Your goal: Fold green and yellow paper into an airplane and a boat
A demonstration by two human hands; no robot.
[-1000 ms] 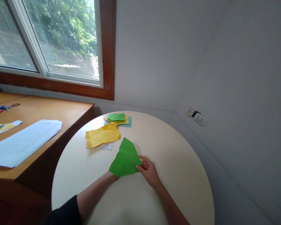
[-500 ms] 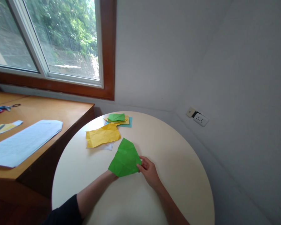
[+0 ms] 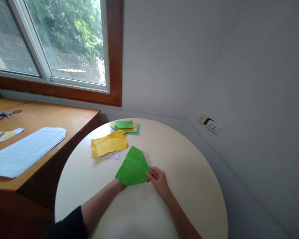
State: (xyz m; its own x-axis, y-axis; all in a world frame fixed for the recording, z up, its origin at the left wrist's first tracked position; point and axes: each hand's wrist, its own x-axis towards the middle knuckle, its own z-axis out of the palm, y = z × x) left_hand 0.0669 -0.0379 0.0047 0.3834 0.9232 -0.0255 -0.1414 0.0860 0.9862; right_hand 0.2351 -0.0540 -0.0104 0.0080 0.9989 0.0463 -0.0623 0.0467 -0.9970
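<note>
The green paper [image 3: 134,167], a creased sheet folded to a rough triangle, is held just above the round table [image 3: 189,172] near its middle, its apex pointing to about twelve o'clock and its long axis running from there down toward seven o'clock. The right hand [image 3: 159,182] sits at the sheet's four o'clock corner, thumb and fingertips pressed together on that edge in a pinch. The left hand [image 3: 120,184] is almost wholly hidden behind the paper at its seven o'clock corner; only the wrist shows, so whether those fingers are spread or closed on the sheet cannot be told. The paper thus lies between the two hands and up from them, toward eleven o'clock of the right fingers, with the right hand the only one whose grip is plain. Beyond the apex, at eleven o'clock, a crumpled yellow sheet [image 3: 109,143] lies flat, and farther on a small stack of coloured papers [image 3: 126,126] rests near the table's far rim.
</note>
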